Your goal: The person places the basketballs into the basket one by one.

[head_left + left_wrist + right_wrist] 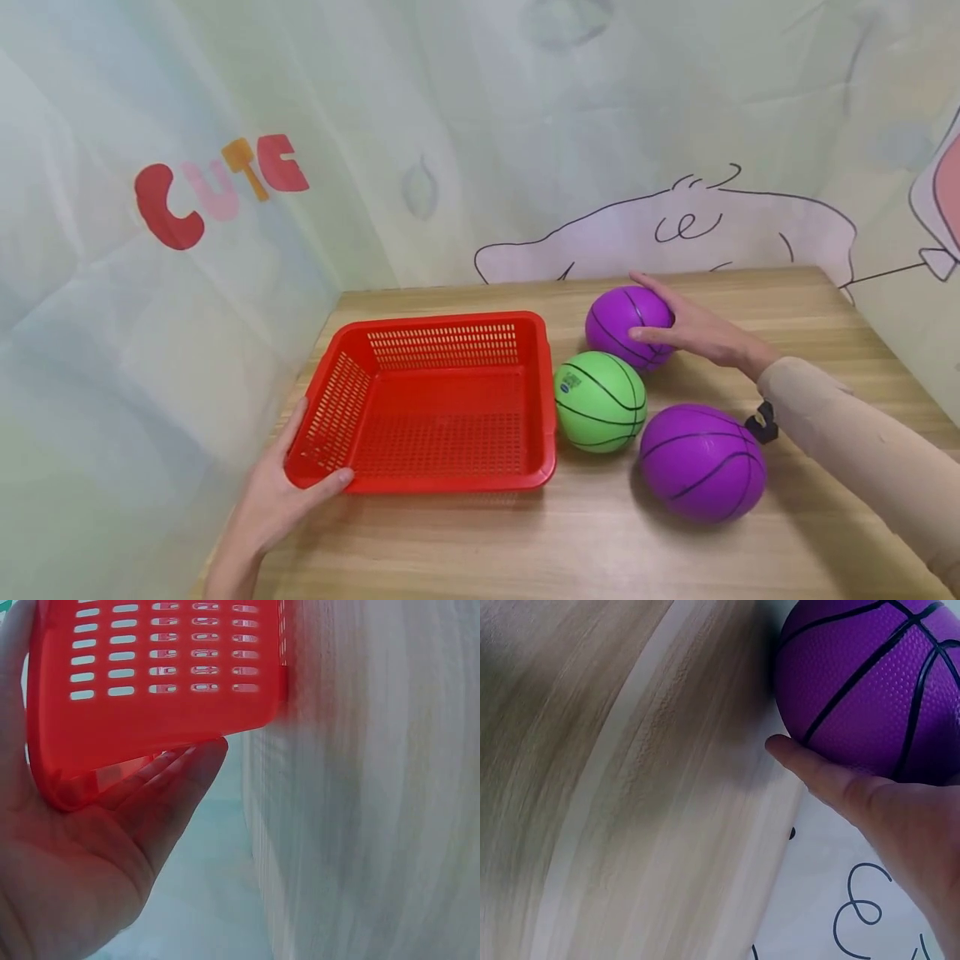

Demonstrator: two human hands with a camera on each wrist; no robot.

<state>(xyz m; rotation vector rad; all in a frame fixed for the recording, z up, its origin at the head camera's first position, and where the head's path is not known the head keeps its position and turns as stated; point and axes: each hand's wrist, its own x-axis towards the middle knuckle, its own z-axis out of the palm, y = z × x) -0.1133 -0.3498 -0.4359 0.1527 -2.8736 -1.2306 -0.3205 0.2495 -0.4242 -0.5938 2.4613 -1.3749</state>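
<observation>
My left hand (273, 492) holds the near left corner of a red plastic basket (438, 483), its thumb at the front rim and its fingers along the left side. The left wrist view shows the slotted basket wall (150, 720) against the palm and fingers. At the back right, my right hand (697, 329) touches the right side of a purple ball (626, 325) with black lines, thumb and fingers spread. In the right wrist view a straight digit lies along the purple ball (855, 690). A green ball (600, 404) sits between that ball and the basket.
A second purple ball (701, 467) lies nearer, beside the right forearm. Behind it shows a small black object (762, 423) by the sleeve. All stand on a wooden table (480, 550), with printed curtains (450, 167) at its back and sides.
</observation>
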